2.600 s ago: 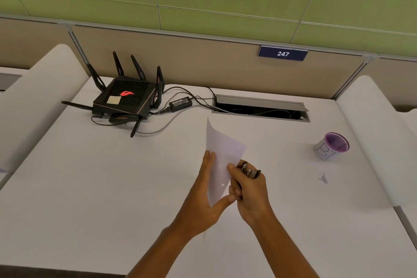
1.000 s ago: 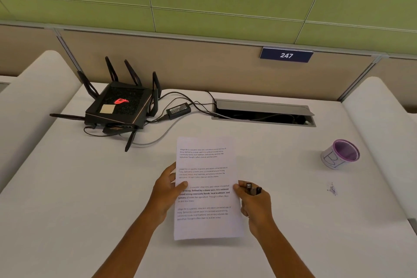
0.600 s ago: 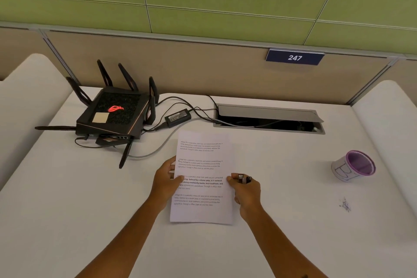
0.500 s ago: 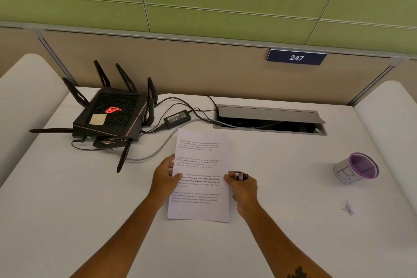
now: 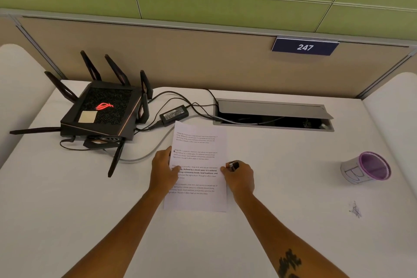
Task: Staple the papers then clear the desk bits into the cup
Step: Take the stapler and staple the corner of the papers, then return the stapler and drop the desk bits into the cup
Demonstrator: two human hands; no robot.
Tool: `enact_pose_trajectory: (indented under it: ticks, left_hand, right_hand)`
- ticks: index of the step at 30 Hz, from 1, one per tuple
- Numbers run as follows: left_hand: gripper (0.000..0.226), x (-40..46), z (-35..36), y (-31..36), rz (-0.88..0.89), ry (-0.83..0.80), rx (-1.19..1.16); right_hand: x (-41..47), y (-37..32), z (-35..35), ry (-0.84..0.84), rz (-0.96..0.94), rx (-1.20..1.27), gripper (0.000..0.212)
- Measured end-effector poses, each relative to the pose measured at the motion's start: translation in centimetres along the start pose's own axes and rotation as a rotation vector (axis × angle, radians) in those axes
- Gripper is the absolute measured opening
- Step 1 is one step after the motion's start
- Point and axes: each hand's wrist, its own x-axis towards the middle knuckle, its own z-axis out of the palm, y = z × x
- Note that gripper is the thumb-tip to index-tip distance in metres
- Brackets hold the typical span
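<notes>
Printed white papers (image 5: pixel 198 156) lie flat on the white desk (image 5: pixel 90 221) in front of me. My left hand (image 5: pixel 163 170) rests on their left edge, thumb on the text, pressing them down. My right hand (image 5: pixel 239 178) touches the right edge and is closed around a small dark stapler (image 5: pixel 234 165), whose tip sticks out above the fingers. A purple-rimmed white cup (image 5: pixel 366 169) lies tilted on the desk at the right. A small heap of dark desk bits (image 5: pixel 356 209) lies below the cup.
A black router (image 5: pixel 101 113) with several antennas stands at the back left, with a power adapter (image 5: pixel 174 114) and cables beside it. An open cable tray (image 5: pixel 273 117) is set into the desk behind the papers. A partition with a "247" plate (image 5: pixel 304 47) closes the back.
The papers went from held up in the air to lying flat on the desk. Both hands came down onto their side edges. My view shifted left and nearer.
</notes>
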Motion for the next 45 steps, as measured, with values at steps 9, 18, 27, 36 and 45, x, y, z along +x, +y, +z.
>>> enact_pose_trajectory:
  ticks: [9,18,27,36,45]
  left_hand:
    - [0.075,0.5,1.3,-1.3,-0.023,0.000,0.127]
    - [0.070,0.2,1.0,-1.5,-0.004,0.002,0.124]
    - [0.064,-2.2,0.8,-1.5,0.045,0.054,0.118]
    - [0.066,-5.8,2.8,-1.9,0.228,0.093,0.170]
    - [0.076,-7.3,6.0,-1.6,0.264,0.001,0.264]
  right_hand:
    - [-0.1,0.2,0.2,0.031,-0.059,-0.117,0.018]
    - [0.5,1.1,-0.9,-0.100,-0.060,0.114,0.023]
    - [4.3,2.6,-7.9,-0.165,-0.196,0.107,0.023]
    - [12.2,4.5,-13.9,0.001,-0.463,-0.400,0.044]
    - [17.3,4.4,-17.0,-0.060,-0.628,-0.704,0.066]
